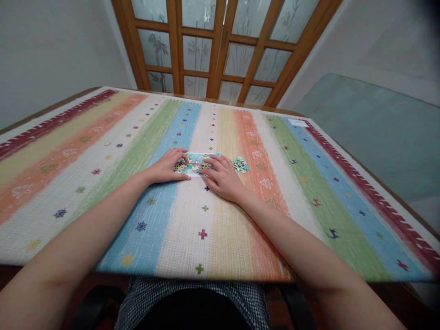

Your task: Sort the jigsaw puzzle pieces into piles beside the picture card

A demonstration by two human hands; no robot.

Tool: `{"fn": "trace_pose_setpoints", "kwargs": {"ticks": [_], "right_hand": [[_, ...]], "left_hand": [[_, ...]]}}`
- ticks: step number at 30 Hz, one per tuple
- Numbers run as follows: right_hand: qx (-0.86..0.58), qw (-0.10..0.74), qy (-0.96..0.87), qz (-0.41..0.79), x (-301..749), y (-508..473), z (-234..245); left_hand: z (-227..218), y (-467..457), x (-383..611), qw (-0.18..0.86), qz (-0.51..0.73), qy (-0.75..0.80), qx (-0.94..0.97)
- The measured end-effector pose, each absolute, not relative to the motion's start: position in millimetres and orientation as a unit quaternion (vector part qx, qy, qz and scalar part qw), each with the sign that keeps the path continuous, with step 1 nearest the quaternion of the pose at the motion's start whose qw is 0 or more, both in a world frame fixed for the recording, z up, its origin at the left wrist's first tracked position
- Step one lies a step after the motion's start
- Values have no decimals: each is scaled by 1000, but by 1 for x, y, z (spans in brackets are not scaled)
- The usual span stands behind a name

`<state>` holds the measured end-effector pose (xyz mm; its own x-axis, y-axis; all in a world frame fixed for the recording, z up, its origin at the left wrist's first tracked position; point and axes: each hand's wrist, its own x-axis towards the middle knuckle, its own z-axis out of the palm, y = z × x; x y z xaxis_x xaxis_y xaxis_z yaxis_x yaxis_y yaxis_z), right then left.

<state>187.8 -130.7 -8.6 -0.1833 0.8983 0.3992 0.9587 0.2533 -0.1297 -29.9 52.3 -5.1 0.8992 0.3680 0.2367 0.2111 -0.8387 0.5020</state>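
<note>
A small jigsaw puzzle board [195,175] with a white edge lies on the striped tablecloth, with colourful puzzle pieces [193,161] on it. My left hand [168,166] rests at the board's left end, its fingers bent and apart, the thumb along the near edge. Over the right part lies my right hand [223,176], fingers spread and fingertips down on the pieces. Whether a single piece is under those fingertips is too small to make out. Just right of my right hand sits a little heap of loose puzzle pieces [241,165], mostly pale green and dark.
The striped tablecloth [182,229] covers a wide table whose near edge runs close to my lap. A white slip [298,123] lies at the far right. Wooden doors with glass panes [197,48] stand beyond the table. Chair armrests [98,305] flank me below.
</note>
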Motion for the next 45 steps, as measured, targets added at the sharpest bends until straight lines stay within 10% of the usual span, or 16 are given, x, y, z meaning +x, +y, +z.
{"fn": "trace_pose_setpoints", "kwargs": {"ticks": [28,45], "right_hand": [[-646,188,-727,-138,163,-101,-3],[-747,385,-541,-8,285,-121,14]], "left_hand": [[-4,48,-28,295,170,146,929],[-2,49,-29,280,149,145,937]]}}
